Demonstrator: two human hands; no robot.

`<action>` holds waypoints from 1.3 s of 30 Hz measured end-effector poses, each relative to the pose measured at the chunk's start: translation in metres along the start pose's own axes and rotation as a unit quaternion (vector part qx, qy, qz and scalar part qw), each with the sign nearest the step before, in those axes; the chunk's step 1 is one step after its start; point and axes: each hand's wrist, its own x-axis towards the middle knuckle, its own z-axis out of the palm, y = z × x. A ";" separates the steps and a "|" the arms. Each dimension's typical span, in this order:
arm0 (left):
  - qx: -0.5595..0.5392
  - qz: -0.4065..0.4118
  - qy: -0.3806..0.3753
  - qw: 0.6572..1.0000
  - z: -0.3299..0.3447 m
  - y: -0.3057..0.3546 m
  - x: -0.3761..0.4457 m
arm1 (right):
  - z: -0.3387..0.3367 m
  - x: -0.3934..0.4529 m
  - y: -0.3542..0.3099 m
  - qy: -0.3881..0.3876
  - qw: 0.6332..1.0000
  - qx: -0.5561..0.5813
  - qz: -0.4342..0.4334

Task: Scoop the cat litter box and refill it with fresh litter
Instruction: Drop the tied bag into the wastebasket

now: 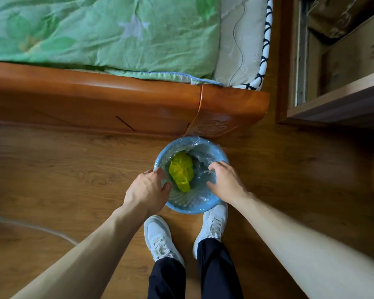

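Observation:
A round blue waste bin (183, 207) stands on the floor just in front of my feet, lined with a clear plastic liner (200, 145). A crumpled yellow bag (181, 169) lies inside it. My left hand (148, 190) is at the bin's left rim, fingers and thumb curled over the liner's edge. My right hand (224, 182) is at the right rim and grips the liner's edge the same way. No litter box or scoop is in view.
A wooden bed frame (117, 100) with a green quilt (99, 33) runs behind the bin. A wooden cabinet (333, 100) stands at the right. My white shoes (160, 236) are on the wood floor (63, 169) right below the bin.

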 end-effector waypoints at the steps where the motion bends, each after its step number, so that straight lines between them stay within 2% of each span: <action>1: -0.001 -0.001 0.000 1.000 0.000 0.000 0.000 | 0.001 -0.001 0.001 -0.011 1.000 0.006 0.000; 8: 0.003 -0.002 -0.006 1.000 0.003 0.003 -0.002 | -0.001 -0.011 0.006 -0.052 0.998 0.020 0.003; 17: 0.010 -0.006 -0.002 1.000 0.005 0.003 -0.005 | -0.021 -0.023 -0.015 0.065 0.988 -0.141 -0.003; 23: 0.073 0.050 0.001 0.996 0.006 0.008 -0.003 | -0.038 -0.018 -0.026 0.050 0.984 -0.171 0.009; 24: 0.080 0.056 0.000 0.995 0.004 0.010 -0.003 | -0.039 -0.017 -0.026 0.038 0.986 -0.162 0.001; 25: 0.084 0.059 0.000 0.995 0.003 0.011 -0.002 | -0.039 -0.016 -0.025 -0.004 0.988 -0.155 0.003; 27: 0.082 0.061 0.011 0.995 0.001 0.014 -0.001 | -0.036 -0.016 -0.020 -0.143 0.971 -0.190 0.027; 29: 0.078 0.059 0.022 0.995 -0.001 0.015 -0.001 | -0.033 -0.018 -0.017 -0.199 0.955 -0.218 0.033; 31: 0.073 0.058 0.026 0.995 -0.002 0.015 -0.003 | -0.033 -0.021 -0.016 -0.166 0.963 -0.212 0.020; 35: 0.072 0.054 0.025 0.996 -0.002 0.013 -0.008 | -0.040 -0.023 -0.017 -0.007 0.989 -0.146 -0.004; 39: 0.073 0.052 0.022 0.996 -0.002 0.011 -0.009 | -0.044 -0.024 -0.018 0.015 0.992 -0.126 0.024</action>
